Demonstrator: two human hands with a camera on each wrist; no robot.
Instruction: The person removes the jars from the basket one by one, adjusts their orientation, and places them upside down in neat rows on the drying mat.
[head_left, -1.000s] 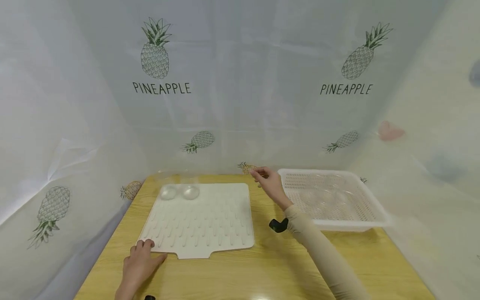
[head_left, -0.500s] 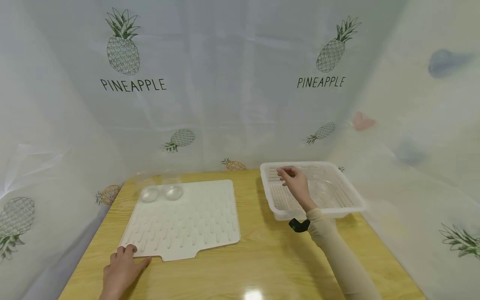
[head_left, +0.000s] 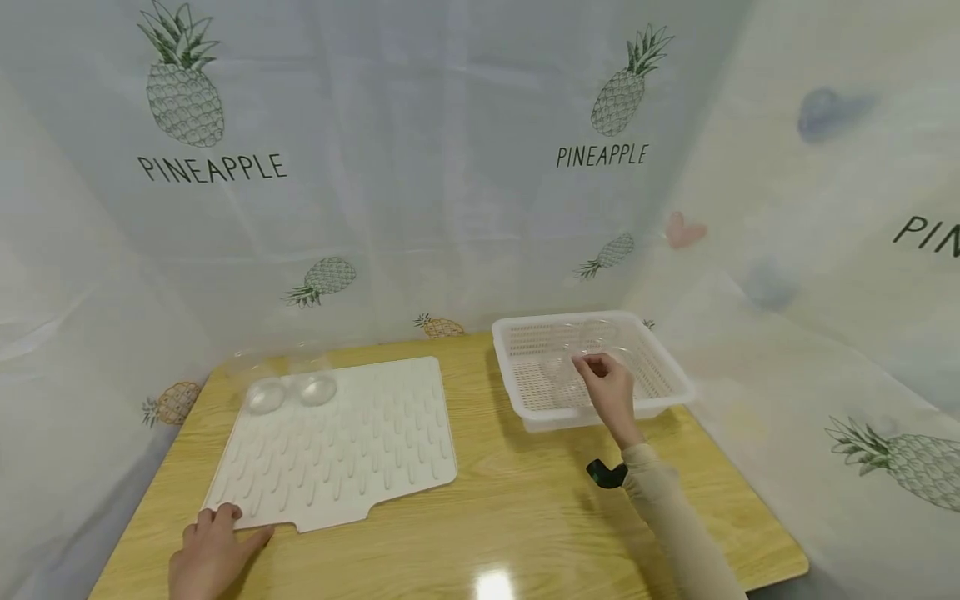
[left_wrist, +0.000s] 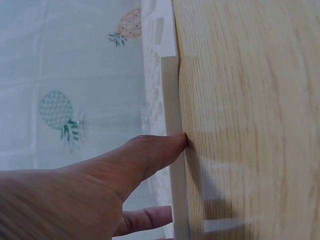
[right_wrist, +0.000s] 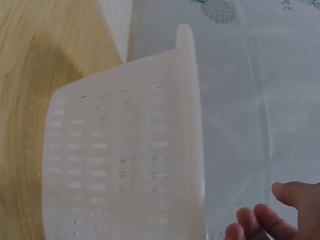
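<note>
A white draining board (head_left: pixel 337 458) with raised ridges lies on the left of the table. My left hand (head_left: pixel 210 557) holds its near left corner, the thumb (left_wrist: pixel 167 147) against the front edge in the left wrist view. Two clear stemmed glasses, a left one (head_left: pixel 266 396) and a right one (head_left: pixel 317 388), stand upside down at the board's far left. My right hand (head_left: pixel 611 398) hovers over the white basket (head_left: pixel 558 418), where faint outlines of clear glasses (head_left: pixel 621 357) show. In the right wrist view its thumb (right_wrist: pixel 287 194) stands apart from the bent fingers, with nothing visible between.
Pale sheets with pineapple prints (head_left: pixel 185 104) hang around the back and sides of the wooden table (head_left: pixel 427 542). Between board and basket runs a strip of bare wood. A black device (head_left: pixel 606 474) sits at the right wrist.
My right hand has moved right, from beyond the board's far right corner to over the basket. The left hand stays at the board's corner. The head view has turned right.
</note>
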